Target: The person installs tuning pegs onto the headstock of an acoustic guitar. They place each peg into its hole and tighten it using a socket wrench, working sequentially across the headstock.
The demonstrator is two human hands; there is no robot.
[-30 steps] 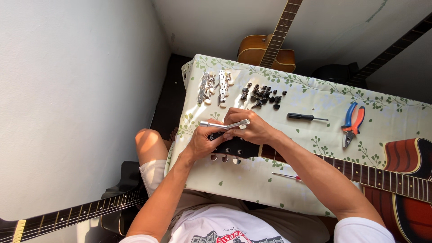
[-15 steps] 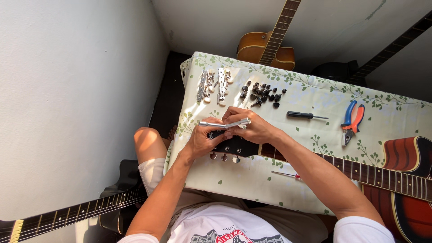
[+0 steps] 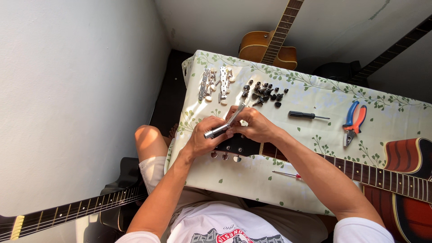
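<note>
So the table (image 3: 315, 96) with the leafy-print cloth is taking up most of the view, and a red sunburst guitar (image 3: 405, 180) is lying across it with its neck running left toward the person. Another acoustic guitar (image 3: 265, 45) is leaning against the back wall, and a dark guitar neck (image 3: 67, 213) is poking in at the lower left by the person's knee. The black headstock (image 3: 238, 146) is sitting right under both hands, with its tuner knobs showing along the near edge. The left hand (image 3: 202, 137) is curling closed around the lower end of a silver socket wrench (image 3: 225, 126), and the right hand (image 3: 254, 126) is pinching it further up, fingers closed, so the hands are covering most of the headstock. Off to the right, blue-and-orange pliers (image 3: 353, 121) and a black-handled screwdriver (image 3: 306, 116) are lying apart from the hands. Behind the hands, chrome tuner strips (image 3: 216, 83) and a bunch of small black parts (image 3: 265, 92) are lying. A tiny red-handled screwdriver (image 3: 288, 174) is sitting near the front edge.
</note>
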